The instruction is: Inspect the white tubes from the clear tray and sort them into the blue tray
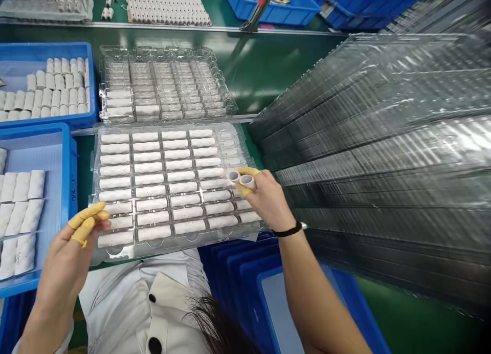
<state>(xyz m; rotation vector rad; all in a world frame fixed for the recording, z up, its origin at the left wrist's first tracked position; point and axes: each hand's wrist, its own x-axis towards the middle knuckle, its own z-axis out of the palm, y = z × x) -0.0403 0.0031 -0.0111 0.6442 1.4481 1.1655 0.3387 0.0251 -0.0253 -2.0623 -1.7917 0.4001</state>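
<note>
My right hand pinches two short white tubes side by side over the right part of a clear plastic tray. Their hollow ends face up toward me. Yellow finger cots cover the fingertips of both hands. Rows of white, soft-looking rolls lie in the tray's slots across several columns; slots at the upper right hold no bright white roll. At the tray's left edge, my left hand has its thumb and fingers pressed together, with nothing visible between them.
Blue bins with white rolls stand at the left. Behind the tray lies another clear tray. A tall stack of clear trays rises at the right. Blue crates sit below the table edge. More blue bins occupy the back shelf.
</note>
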